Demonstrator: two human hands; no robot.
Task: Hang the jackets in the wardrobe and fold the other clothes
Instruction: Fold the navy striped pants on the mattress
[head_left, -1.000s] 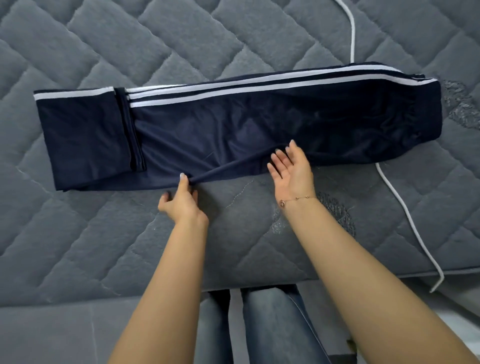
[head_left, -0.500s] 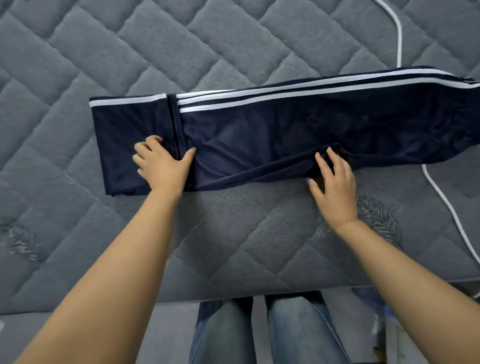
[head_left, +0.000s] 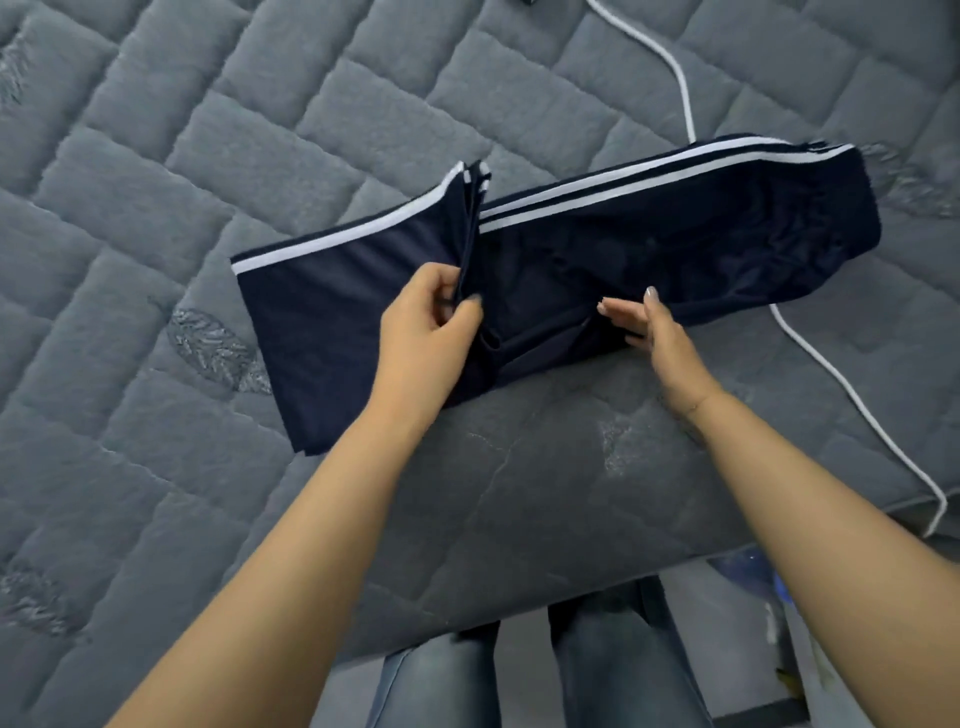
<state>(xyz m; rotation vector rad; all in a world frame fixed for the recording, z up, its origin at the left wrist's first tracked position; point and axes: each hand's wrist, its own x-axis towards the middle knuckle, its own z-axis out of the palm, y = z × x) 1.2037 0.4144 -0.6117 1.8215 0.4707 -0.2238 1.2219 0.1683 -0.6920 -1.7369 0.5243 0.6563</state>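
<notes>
Lifted since before, left hand (head_left: 426, 322) pinches the folded cuff of one navy trousers (head_left: 675, 234); right hand (head_left: 649, 332) rests flat, fingers straight.

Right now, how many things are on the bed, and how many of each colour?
Navy blue: 1, the track pants with white side stripes, pinched by the left hand and touched by the flat right hand.
White: 1, the cable.
Total: 2 things on the grey quilted mattress.
</notes>
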